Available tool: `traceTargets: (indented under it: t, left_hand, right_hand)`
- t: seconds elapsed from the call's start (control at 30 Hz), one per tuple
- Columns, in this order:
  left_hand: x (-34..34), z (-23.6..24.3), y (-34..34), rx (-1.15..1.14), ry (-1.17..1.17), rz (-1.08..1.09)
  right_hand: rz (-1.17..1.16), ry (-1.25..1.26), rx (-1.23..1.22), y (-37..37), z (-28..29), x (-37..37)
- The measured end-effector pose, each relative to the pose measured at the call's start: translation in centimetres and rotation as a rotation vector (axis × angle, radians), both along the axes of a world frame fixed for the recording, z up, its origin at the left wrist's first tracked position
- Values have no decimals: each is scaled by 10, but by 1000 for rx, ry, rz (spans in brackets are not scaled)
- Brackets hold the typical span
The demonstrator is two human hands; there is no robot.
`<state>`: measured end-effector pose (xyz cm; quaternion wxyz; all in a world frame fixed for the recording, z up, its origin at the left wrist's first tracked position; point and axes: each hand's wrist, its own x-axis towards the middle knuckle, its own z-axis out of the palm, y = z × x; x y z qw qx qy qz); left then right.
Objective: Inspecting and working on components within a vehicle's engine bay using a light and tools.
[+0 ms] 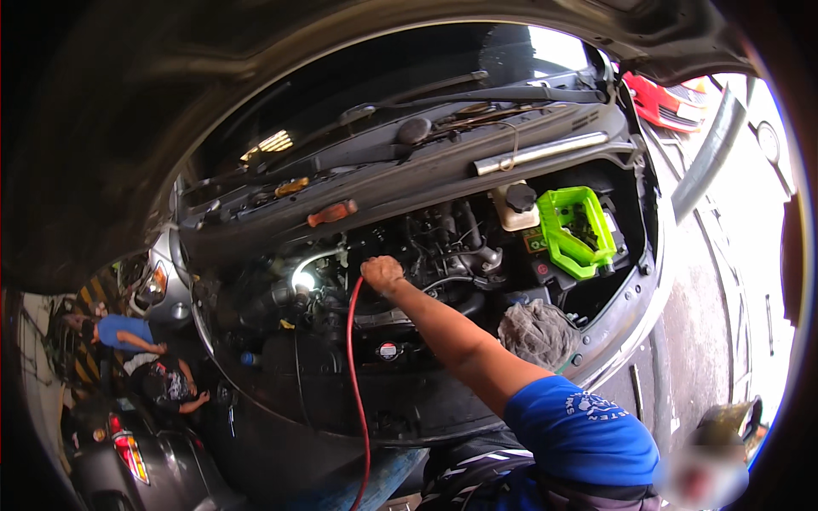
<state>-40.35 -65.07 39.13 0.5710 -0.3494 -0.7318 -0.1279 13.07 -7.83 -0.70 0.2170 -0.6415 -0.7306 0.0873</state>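
Centrally, one right hand (382, 274), bare, knuckles up, fingers curled closed around the upper end of a red hose (351, 358); fingertips turned under and hard to make out. Left hand: outside the view, its grip cannot be told.

Hose: top end in the grip, length running down below it to the lower edge of the view, in front of a labelled cap (389, 350).

Forearm (452, 332): bare, entering from lower right of the grip, with blue sleeve (579, 430).

Engine (443, 247): dark, under and around the grip, pipes mostly to its right.

Left of the grip: one lamp (303, 278), lit, white.

Above and left, on the ledge: one screwdriver (332, 213), orange handle; farther off, one yellow tool (291, 187).

Above and right: one metal tube (541, 153), lying along the ledge; one pale reservoir (515, 209), black cap.

Right: one green tray (566, 254), small dark parts inside, set over the battery (550, 272).

Right and below: one grey rag (537, 334), crumpled, beside the forearm.

Far left and below: two people, one in a blue top (123, 332), one in a black top (166, 383)
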Motion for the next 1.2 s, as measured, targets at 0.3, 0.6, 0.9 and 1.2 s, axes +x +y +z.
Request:
traceTargets:
  t: [0.3, 0.6, 0.9, 1.2]
  left_hand:
    - [-52, 5, -38, 224, -984, -448]
    - [74, 22, 8, 238, -141, -355]
    - [335, -161, 118, -349, -1417, -1134]
    - [417, -311, 161, -1069, -1617, -1489]
  right_hand:
    - [27, -90, 98, 1, -11, 3]
    - [-46, -33, 269, -42, 49, 38]
    - [-120, 870, 453, -133, 114, 83]
    - [-8, 1058, 334, -154, 118, 61]
